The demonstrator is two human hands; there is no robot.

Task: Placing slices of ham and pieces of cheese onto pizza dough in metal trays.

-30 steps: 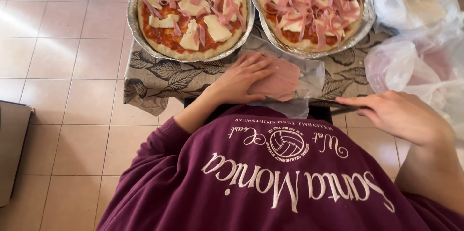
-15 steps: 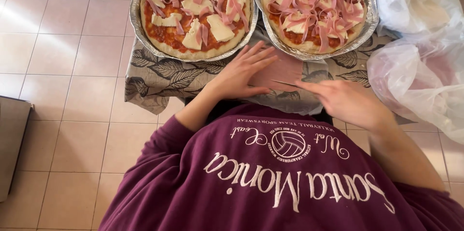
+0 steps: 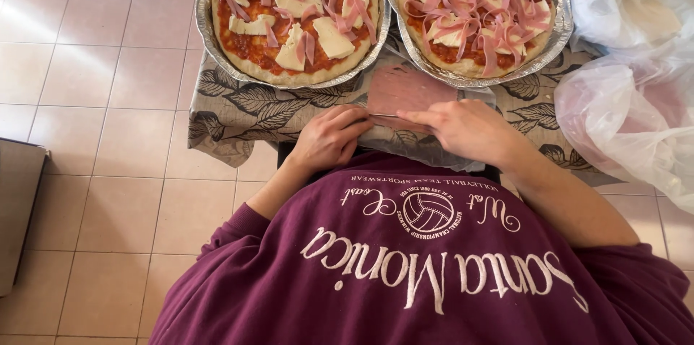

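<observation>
At the left, a round foil tray (image 3: 210, 27) holds an uncooked pizza with tomato sauce, pale cheese slabs and pink ham strips (image 3: 296, 16), set at the far side of the leaf-patterned tablecloth (image 3: 238, 110) so the near edge stays free as a work spot. The left hand (image 3: 329, 139) lies there with fingers curled and pressed down at the left edge of a flat stack of pink sliced ham (image 3: 405, 88), seemingly to pin it. The right hand (image 3: 466, 128) rests on the stack's near edge, closed around something thin (a blade, perhaps, though I cannot tell). The ham sits on clear wrapping (image 3: 426, 153) just below the second foil tray (image 3: 560, 23), whose pizza is more thickly covered in ham. Crumpled white plastic bags (image 3: 636, 99) lie at the far right, out of the way.
</observation>
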